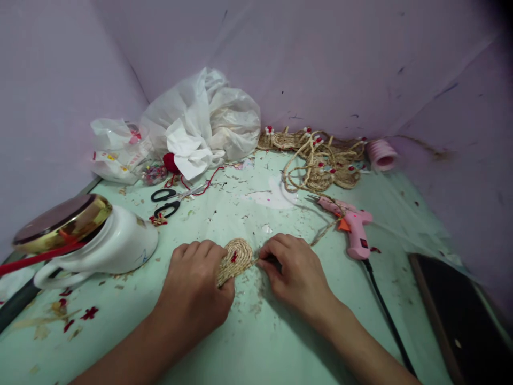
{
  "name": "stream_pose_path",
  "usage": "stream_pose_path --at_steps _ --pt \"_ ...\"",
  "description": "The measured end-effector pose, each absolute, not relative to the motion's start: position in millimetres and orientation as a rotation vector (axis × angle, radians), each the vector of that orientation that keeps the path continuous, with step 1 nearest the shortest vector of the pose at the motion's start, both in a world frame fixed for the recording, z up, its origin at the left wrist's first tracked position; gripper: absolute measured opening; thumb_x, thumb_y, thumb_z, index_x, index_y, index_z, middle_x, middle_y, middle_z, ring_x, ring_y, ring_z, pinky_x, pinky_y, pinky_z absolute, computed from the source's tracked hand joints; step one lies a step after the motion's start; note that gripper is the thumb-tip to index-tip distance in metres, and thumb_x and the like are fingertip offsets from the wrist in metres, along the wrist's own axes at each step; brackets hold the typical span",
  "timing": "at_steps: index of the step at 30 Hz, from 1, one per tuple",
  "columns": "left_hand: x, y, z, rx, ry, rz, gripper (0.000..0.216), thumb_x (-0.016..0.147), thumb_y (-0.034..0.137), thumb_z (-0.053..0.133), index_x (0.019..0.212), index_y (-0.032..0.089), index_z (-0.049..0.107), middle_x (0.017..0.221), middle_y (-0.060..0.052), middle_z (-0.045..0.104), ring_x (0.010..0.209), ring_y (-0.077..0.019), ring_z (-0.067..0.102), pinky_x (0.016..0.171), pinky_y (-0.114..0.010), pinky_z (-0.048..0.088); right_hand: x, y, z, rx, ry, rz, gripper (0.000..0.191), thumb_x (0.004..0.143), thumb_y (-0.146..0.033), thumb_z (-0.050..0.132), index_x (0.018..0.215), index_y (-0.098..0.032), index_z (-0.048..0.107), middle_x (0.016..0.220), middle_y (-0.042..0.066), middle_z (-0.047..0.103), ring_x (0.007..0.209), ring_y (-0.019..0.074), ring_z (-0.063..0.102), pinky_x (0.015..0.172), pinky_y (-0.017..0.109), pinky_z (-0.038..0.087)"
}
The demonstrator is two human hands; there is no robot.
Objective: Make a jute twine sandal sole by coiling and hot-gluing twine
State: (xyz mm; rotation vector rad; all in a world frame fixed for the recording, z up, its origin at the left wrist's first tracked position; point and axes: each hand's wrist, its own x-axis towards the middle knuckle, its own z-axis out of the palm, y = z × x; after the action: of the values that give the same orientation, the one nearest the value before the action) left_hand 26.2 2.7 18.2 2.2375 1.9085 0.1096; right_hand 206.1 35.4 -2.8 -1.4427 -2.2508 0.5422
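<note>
A coiled piece of braided straw cord [243, 250], with a small red decoration [234, 257] on its face, is gripped at its left side by my left hand [196, 280]. Those fingers cover part of the coil. At the coil's right edge, the thumb and forefinger of my right hand [298, 275] pinch the straw cord [255, 262] coming off it. More cord [325, 232] shows behind that hand, reaching toward a pink glue gun [352, 222] with an orange trigger. Both hands are low over the pale green table [256, 342].
Scissors [172, 200] lie beyond my left hand, near plastic bags [236, 115] and red yarn [171, 162]. A white mug [124, 240] stands left. Several beaded straw pieces [320, 160] and a pink roll [381, 155] sit along the back. A dark flat object [460, 315] lies right, beside the glue gun's cable [387, 315].
</note>
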Motion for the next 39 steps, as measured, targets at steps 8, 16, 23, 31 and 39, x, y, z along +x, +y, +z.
stream_pose_path --at_steps 8,16,23,31,39 --pt "27.6 3.4 15.6 2.245 1.927 0.13 0.012 0.069 0.022 0.049 0.08 0.018 0.054 0.082 -0.006 0.057 0.085 -0.026 0.053 0.081 -0.044 0.036 199.0 34.7 -3.2 -1.53 -2.179 0.529 0.008 0.067 -0.013 0.065 0.07 -0.019 0.063 0.074 0.002 0.064 0.073 0.0211 0.055 0.067 0.034 0.036" --pt "26.5 2.6 14.0 2.233 1.917 0.151 0.011 0.07 0.023 0.049 0.079 0.018 0.053 0.082 -0.006 0.056 0.085 -0.0268 0.051 0.081 -0.044 0.035 198.5 29.1 -3.9 -1.284 -2.175 0.563 0.016 0.067 -0.009 0.06 0.081 -0.017 0.06 0.082 0.005 0.061 0.079 0.022 0.052 0.071 0.037 0.036" --pt "22.9 3.8 17.6 2.226 1.817 0.164 0.012 0.073 0.026 0.05 0.08 0.018 0.054 0.085 -0.007 0.057 0.085 -0.0266 0.05 0.081 -0.046 0.035 190.8 26.6 -8.5 -1.038 -2.293 0.521 0.007 0.075 -0.013 0.056 0.078 -0.017 0.061 0.077 0.005 0.06 0.074 0.0203 0.052 0.068 0.036 0.036" --pt "-2.3 17.3 24.2 1.879 1.656 0.478 0.025 0.079 0.023 0.042 0.095 0.018 0.061 0.097 -0.006 0.062 0.09 -0.0192 0.056 0.084 -0.035 0.042 189.1 19.6 -9.1 -0.977 -2.218 0.398 0.013 0.076 -0.013 0.056 0.088 -0.015 0.059 0.085 0.008 0.058 0.077 0.0205 0.051 0.066 0.035 0.038" --pt "-2.7 10.3 26.5 2.036 1.72 0.257 0.029 0.069 0.015 0.05 0.092 0.02 0.065 0.089 -0.006 0.063 0.088 -0.0236 0.057 0.081 -0.039 0.043 180.3 20.8 -10.6 -0.86 -2.304 0.429 0.013 0.075 -0.007 0.055 0.084 -0.015 0.06 0.086 0.008 0.057 0.079 0.0215 0.048 0.068 0.039 0.039"
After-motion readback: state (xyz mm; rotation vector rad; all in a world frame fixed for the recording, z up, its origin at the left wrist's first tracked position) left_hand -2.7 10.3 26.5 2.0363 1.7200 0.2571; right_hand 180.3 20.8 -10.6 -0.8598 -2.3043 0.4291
